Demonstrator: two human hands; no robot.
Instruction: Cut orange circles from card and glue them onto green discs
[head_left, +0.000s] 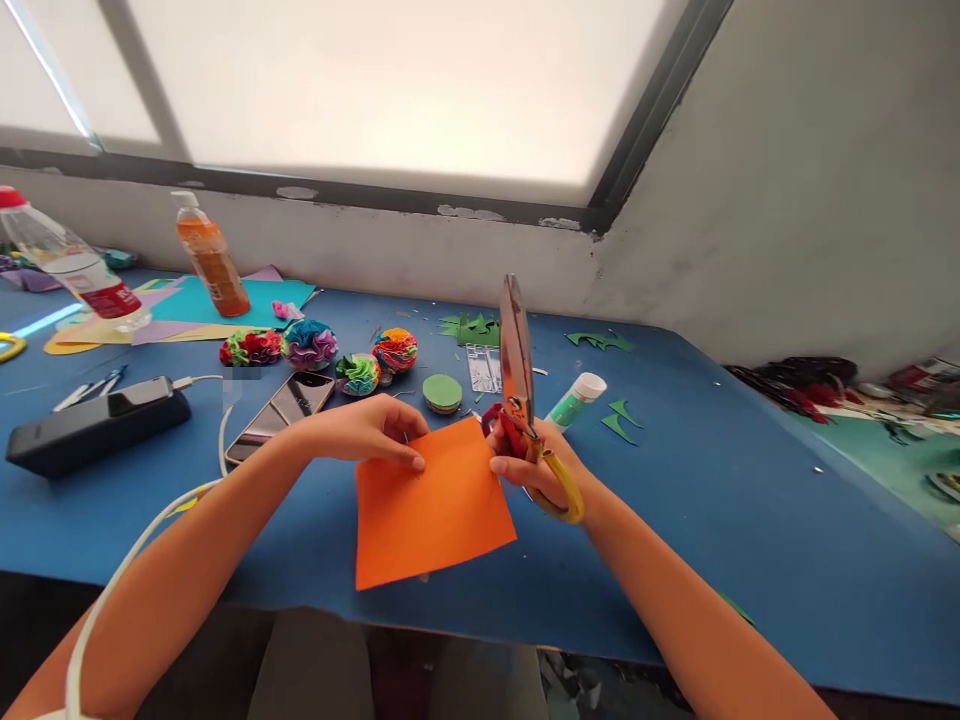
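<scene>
The orange sheet [431, 515] is held between my two hands, raised over the near edge of the blue table [720, 480]. My left hand [379, 432] is clamped on its upper left part, thumb on the face and fingers behind. My right hand [551, 462] grips the scissors [516, 355], tips up and blades together, with thumb and fingers also at the sheet's right edge. Risk noted: with one hand doing two jobs, the scissors could slip and nick the paper or a finger, and uneven pinching could crease the sheet. The glue stick [574, 402], just beside that hand, could be knocked by a wrist turn; the white cable [112, 590] over my left forearm could snag and tug the phone [281, 415] or the black device [97, 425]. Count: one sheet, one pair of scissors, one glue stick, one phone, one black device, two bottles [214, 270], four paper rosettes [310, 345]. Round green pieces [442, 391] lie stacked, number not determinable; green scraps [600, 342] overlap, so no total is given.
</scene>
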